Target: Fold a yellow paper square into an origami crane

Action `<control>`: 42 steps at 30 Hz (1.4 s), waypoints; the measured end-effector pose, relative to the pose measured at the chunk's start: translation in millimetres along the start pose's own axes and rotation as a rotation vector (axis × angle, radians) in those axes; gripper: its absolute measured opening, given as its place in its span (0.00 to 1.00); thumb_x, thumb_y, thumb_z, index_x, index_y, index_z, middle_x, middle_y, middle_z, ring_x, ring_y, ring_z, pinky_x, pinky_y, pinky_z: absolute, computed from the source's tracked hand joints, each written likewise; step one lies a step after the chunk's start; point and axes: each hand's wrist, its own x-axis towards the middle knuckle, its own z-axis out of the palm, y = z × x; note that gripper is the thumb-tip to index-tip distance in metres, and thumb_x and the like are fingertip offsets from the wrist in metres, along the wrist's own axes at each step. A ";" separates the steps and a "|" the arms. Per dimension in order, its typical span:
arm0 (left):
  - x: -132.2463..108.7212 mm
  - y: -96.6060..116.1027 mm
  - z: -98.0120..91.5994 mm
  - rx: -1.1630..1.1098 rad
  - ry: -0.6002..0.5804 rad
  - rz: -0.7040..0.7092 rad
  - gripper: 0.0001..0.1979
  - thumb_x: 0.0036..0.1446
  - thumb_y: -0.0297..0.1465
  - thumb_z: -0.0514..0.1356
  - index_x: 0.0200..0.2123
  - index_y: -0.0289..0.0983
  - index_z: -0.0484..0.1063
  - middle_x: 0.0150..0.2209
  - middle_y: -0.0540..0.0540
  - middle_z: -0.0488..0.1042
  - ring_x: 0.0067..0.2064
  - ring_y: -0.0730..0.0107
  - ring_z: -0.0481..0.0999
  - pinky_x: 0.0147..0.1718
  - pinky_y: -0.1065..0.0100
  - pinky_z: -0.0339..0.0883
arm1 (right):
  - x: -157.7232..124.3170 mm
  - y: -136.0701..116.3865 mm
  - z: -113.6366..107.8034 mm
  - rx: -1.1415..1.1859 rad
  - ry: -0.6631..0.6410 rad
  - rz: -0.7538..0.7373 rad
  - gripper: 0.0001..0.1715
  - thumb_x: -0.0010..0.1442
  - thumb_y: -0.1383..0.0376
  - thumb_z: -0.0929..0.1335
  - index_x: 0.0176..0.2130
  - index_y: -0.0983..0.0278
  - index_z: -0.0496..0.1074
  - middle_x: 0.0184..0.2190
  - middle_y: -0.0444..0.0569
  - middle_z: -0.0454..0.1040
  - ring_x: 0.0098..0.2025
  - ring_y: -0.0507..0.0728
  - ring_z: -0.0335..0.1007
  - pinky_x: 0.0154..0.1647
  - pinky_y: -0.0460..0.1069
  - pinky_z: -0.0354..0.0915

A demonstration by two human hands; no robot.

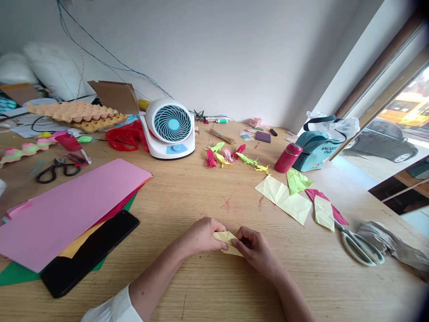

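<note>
Near the front of the wooden table, a small piece of folded pale yellow paper [228, 237] is held between both hands. My left hand [206, 235] pinches its left end, thumb in front and fingers behind. On the other side my right hand [253, 246] grips the paper's right part between thumb and curled fingers. Fold lines show on its face; the hands cover part of both ends. Farther off lie several small folded paper figures [229, 155] in red, green, yellow and pink. Creased yellow paper sheets [284, 199] rest to the right.
Scissors [360, 243] and a grey cloth [389, 246] lie at the right, below a red flask [288, 157] and a teal bag [313, 150]. A white fan [170, 127] stands at the back. Pink paper [77, 205], a black phone [90, 252] and pliers [58, 170] occupy the left.
</note>
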 end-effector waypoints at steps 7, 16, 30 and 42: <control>1.4 -4.6 6.1 0.080 0.063 0.030 0.11 0.45 0.36 0.65 0.21 0.36 0.68 0.19 0.56 0.61 0.24 0.75 0.60 0.22 0.71 0.44 | -0.6 1.2 -0.2 -0.044 -0.035 -0.004 0.18 0.64 0.56 0.67 0.27 0.63 0.64 0.23 0.40 0.59 0.27 0.50 0.51 0.26 0.47 0.48; 1.4 -4.9 0.5 0.000 0.024 0.039 0.14 0.45 0.37 0.64 0.21 0.36 0.64 0.20 0.56 0.57 0.24 0.77 0.56 0.22 0.70 0.44 | -2.9 1.8 -4.9 0.043 -0.125 0.006 0.16 0.62 0.54 0.69 0.31 0.63 0.68 0.26 0.41 0.62 0.29 0.51 0.54 0.29 0.47 0.51; -6.5 3.7 -2.7 0.137 0.116 0.120 0.09 0.51 0.35 0.67 0.30 0.36 0.72 0.27 0.54 0.70 0.30 0.73 0.69 0.28 0.72 0.58 | -5.8 -4.1 -6.5 -0.002 -0.077 0.038 0.21 0.64 0.51 0.67 0.28 0.64 0.64 0.24 0.40 0.57 0.28 0.50 0.51 0.28 0.47 0.48; -72.9 11.1 45.1 0.815 0.700 0.910 0.09 0.66 0.25 0.59 0.49 0.38 0.72 0.48 0.49 0.79 0.54 0.66 0.73 0.59 0.58 0.60 | -47.1 -15.0 -14.2 0.557 -0.002 0.381 0.27 0.52 0.47 0.76 0.24 0.64 0.66 0.20 0.40 0.62 0.24 0.47 0.54 0.25 0.46 0.48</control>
